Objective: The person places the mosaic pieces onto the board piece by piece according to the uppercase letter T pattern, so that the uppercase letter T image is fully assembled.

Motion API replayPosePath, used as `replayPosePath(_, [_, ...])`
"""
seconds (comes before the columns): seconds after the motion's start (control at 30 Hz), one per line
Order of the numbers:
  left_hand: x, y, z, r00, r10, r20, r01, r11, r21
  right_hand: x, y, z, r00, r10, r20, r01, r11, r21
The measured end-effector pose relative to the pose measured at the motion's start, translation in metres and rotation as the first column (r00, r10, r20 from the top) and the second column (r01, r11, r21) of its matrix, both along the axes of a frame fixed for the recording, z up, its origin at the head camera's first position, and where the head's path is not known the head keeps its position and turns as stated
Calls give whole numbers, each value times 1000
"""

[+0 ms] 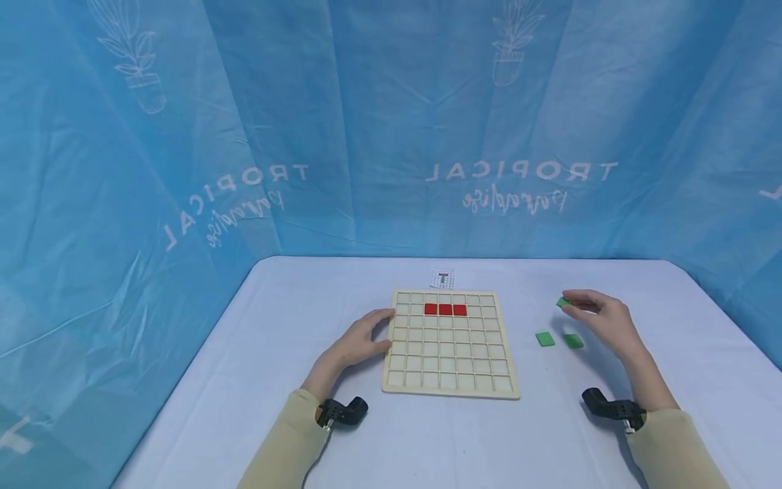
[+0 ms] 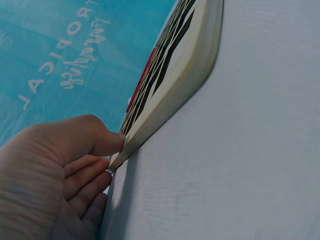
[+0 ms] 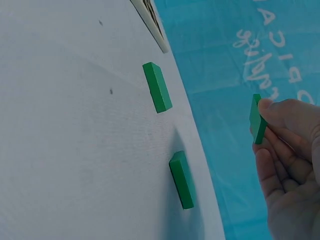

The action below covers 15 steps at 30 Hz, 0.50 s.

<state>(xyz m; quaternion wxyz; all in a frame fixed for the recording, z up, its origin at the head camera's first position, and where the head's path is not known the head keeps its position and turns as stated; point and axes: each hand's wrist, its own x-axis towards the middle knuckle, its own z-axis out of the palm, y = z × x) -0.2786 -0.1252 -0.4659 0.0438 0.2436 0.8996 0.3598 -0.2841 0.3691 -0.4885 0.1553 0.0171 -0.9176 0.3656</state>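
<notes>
A pale wooden grid board (image 1: pixel 449 396) lies on the table, with three red square tiles (image 1: pixel 445 310) side by side in its second row from the far edge. My left hand (image 1: pixel 357 339) rests against the board's left edge, thumb and fingertips spread apart along it; in the left wrist view the thumb touches the rim. To the right of the board, my right hand (image 1: pixel 605 319) pinches a green square tile (image 3: pixel 257 120) between thumb and fingers, raised over the table. Two more green tiles, one nearer the board (image 1: pixel 545 339) and one nearer the hand (image 1: pixel 573 341), lie flat below it.
Just beyond the board's far edge lies a small printed card (image 1: pixel 442 278) with a gridded T-shaped pattern in red and green. A white cloth (image 1: pixel 464 441) covers the table. Blue printed curtains (image 1: pixel 391 136) hang behind and at both sides.
</notes>
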Motion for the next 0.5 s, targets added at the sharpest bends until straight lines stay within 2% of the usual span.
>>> replayPosePath(0.23, [1, 2, 2, 1000, -4, 5, 4, 1000, -12, -4, -2, -3, 1000, 0, -2, 0, 1000, -7])
replayPosePath(0.5, [0, 1, 3, 1000, -1, 2, 1, 1000, -21, -23, -26, 0, 999, 48, -8, -48, 998, -33])
